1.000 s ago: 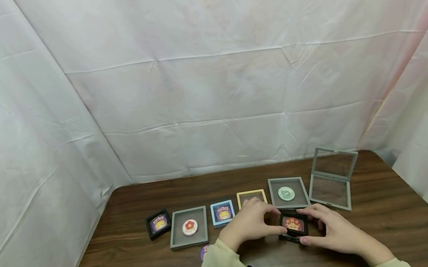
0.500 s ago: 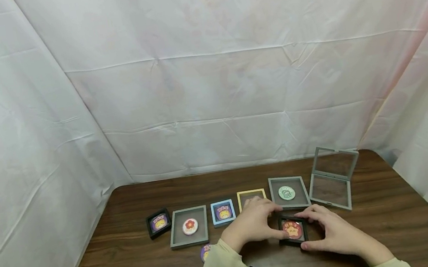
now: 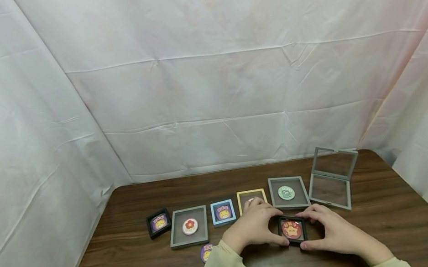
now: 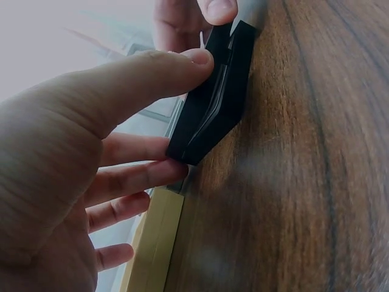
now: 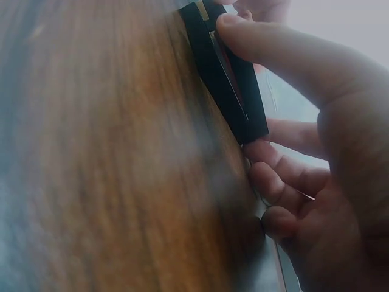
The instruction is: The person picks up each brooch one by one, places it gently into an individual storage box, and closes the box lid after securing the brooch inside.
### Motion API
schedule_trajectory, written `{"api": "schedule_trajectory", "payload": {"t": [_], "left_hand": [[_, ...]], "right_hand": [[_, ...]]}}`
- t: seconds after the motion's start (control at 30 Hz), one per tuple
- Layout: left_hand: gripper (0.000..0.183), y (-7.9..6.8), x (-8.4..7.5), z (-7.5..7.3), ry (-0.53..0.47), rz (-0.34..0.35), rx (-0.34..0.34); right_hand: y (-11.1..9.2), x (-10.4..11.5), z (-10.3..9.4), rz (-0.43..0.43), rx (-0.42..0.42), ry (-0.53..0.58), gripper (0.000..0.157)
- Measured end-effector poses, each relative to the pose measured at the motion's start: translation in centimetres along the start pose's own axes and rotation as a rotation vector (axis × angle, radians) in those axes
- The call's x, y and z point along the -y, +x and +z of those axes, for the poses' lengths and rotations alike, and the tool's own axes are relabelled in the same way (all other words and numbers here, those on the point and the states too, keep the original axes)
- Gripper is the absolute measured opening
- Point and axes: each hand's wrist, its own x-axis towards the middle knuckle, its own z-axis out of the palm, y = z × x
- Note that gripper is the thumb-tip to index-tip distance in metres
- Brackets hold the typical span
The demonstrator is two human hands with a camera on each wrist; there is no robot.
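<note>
A small black display case (image 3: 304, 229) stands between both hands at the table's near right. Through its clear window shows a round red badge (image 3: 291, 230) with a yellow star figure. My left hand (image 3: 254, 224) grips the case's left side, thumb at the near edge and fingers at the far edge. My right hand (image 3: 332, 231) holds the right side the same way. In the left wrist view a narrow gap runs between the two frame halves of the case (image 4: 225, 109). The right wrist view shows both halves of the case (image 5: 228, 79) under the thumb.
Behind stand a grey case (image 3: 307, 202) with a green badge, a yellow case (image 3: 251, 192), an opened grey case (image 3: 329, 190) and a blue case (image 3: 225, 224). Further left are a grey case (image 3: 190, 243) and a black case (image 3: 154, 232). A purple badge (image 3: 205, 252) lies near the left sleeve.
The black case's lid has come down and its window now faces up more flatly, with the red badge in fuller view. Both hands have stayed nearly in place around it.
</note>
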Motion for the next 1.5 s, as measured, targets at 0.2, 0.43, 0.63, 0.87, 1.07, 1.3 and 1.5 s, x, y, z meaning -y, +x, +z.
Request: {"api": "schedule_trajectory", "payload": {"t": [0.2, 0.43, 0.63, 0.87, 1.07, 1.3, 1.5], "left_hand": [[0.069, -0.08, -0.09, 0.05, 0.004, -0.003, -0.005], [0.068, -0.11, -0.17, 0.14, 0.018, -0.006, -0.02], [0.067, -0.15, -0.21, 0.15, 0.027, -0.006, -0.03], [0.067, -0.16, -0.27, 0.17, 0.026, -0.01, -0.033], [0.068, -0.17, -0.37, 0.16, 0.029, -0.012, -0.035], [0.067, -0.11, -0.48, 0.13, 0.029, -0.016, -0.033], [0.067, -0.17, -0.51, 0.08, 0.029, -0.019, -0.03]], "right_hand": [[0.0, 0.02, 0.04, -0.011, -0.004, 0.005, 0.069], [0.0, -0.09, 0.13, -0.023, -0.012, 0.014, 0.068], [0.01, -0.14, 0.18, -0.025, -0.008, 0.025, 0.067], [0.01, -0.01, 0.11, -0.017, -0.004, 0.039, 0.067], [0.04, 0.13, 0.0, -0.007, 0.0, 0.043, 0.067], [0.01, 0.06, 0.04, -0.002, 0.001, 0.047, 0.067], [0.04, -0.08, 0.16, -0.009, -0.003, 0.051, 0.067]]}}
